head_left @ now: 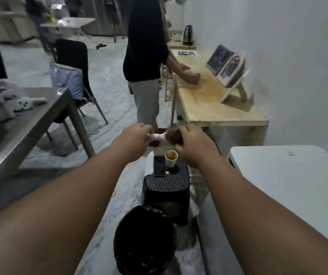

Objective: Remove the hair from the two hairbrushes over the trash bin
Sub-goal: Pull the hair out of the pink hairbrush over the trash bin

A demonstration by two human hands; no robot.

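Both my arms reach forward at mid-frame. My left hand (137, 136) grips the white handle of a hairbrush (159, 136). The brush head is covered in a clump of brown hair (172, 135). My right hand (191, 141) pinches that hair at the brush head. The trash bin (145, 241), lined with a black bag, stands on the floor below and nearer to me than the brush. A second hairbrush is not visible.
A black stool (167, 187) in front of the bin carries a phone (159, 165) and a paper cup (171, 158). A white table (290, 185) is at right, a metal table (26, 124) at left, a wooden bench (218, 108) ahead. A person (145, 62) stands at the bench.
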